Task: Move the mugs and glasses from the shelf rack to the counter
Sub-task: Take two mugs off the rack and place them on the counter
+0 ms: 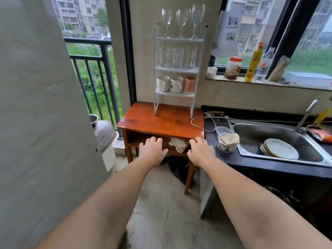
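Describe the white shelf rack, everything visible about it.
The white shelf rack is a slim, upright frame, apparently metal, with three tiers, standing on thin legs at the back of the wooden side table against the wall. Its top tier holds three stemmed wine glasses, the middle three clear tumblers, the bottom two white mugs and a copper-coloured cup. Neither hand touches it.

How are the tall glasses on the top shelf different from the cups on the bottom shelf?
The three clear stemmed wine glasses are see-through; the mugs, two white ceramic mugs and one pinkish-orange mug, are solid-coloured. The wine glasses are tall on thin stems; the mugs are short and wide. The white mugs show handles; the wine glasses have none. Both rows stand three across on the white wire shelf rack.
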A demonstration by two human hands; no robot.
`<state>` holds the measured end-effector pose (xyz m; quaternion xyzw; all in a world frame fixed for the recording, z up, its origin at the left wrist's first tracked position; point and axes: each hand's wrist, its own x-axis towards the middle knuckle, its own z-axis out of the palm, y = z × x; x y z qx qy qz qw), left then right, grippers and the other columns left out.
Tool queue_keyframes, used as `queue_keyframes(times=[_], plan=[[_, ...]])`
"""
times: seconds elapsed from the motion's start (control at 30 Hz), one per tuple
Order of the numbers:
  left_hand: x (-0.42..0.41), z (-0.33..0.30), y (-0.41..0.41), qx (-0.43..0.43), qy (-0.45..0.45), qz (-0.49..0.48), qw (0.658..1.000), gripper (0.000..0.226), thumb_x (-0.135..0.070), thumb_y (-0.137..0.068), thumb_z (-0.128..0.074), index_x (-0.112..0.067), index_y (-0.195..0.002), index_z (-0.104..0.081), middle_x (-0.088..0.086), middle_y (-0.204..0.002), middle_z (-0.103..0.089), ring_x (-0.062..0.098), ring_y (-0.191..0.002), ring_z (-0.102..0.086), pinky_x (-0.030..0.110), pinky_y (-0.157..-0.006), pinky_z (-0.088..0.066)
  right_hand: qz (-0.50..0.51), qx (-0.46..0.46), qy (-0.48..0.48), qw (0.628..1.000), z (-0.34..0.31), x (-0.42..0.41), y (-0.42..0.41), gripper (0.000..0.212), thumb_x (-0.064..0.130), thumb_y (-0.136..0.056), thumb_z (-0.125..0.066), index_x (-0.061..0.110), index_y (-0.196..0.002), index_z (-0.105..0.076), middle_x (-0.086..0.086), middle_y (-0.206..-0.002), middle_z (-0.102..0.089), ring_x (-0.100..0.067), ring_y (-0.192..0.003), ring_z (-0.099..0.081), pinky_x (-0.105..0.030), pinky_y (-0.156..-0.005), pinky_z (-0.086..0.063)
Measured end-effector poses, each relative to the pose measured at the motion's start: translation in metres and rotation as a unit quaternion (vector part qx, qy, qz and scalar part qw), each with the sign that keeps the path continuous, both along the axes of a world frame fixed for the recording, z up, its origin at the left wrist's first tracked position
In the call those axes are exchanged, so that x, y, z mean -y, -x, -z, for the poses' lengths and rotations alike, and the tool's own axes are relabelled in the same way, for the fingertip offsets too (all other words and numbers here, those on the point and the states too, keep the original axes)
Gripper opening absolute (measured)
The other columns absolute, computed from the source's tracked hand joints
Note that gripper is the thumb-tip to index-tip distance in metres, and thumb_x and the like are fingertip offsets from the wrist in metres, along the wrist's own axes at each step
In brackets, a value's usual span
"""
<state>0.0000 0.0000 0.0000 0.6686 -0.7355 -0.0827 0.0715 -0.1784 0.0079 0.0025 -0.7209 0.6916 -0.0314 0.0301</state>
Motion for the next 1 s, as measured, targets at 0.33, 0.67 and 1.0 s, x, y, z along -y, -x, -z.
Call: queue_keyframes(times=[0.33,0.67,1.0], plan=[[0.193,-0.026,0.005,-0.007,0.001,0.047,0.999,0.052,-0.045,-0.097,-0.042,-0.016,-0.140,-0.041,0.010,-0.142,-0.045,0.029,-0.134,-0.039,0.047,-0.109,-0.033,0.060,0.024,0.016,0.998,-0.014,0.180,0.004,0.042,0.025,-0.094,-0.041,0.017,-0.135,-0.043,-0.010,-0.140,-0.042,-0.031,-0.128,-0.040,-0.045,-0.100,-0.039],[0.334,-0.016,0.047,-0.056,-0.023,0.044,0.997,0.054,-0.044,-0.096,-0.044,-0.015,-0.141,-0.039,0.010,-0.142,-0.043,0.030,-0.130,-0.044,0.047,-0.098,-0.047,0.068,0.058,0.008,0.996,-0.008,0.328,0.029,0.038,0.026,-0.095,-0.042,0.013,-0.131,-0.047,-0.010,-0.139,-0.044,-0.031,-0.128,-0.041,-0.045,-0.098,-0.042],[0.467,-0.018,0.110,-0.264,-0.082,-0.040,0.960,0.060,-0.035,-0.095,-0.050,-0.007,-0.146,-0.034,0.016,-0.149,-0.039,0.033,-0.133,-0.044,0.040,-0.106,-0.040,0.095,0.311,0.003,0.946,-0.017,0.462,0.051,0.053,0.022,-0.097,-0.046,0.005,-0.145,-0.031,-0.016,-0.146,-0.037,-0.035,-0.129,-0.045,-0.037,-0.101,-0.041]])
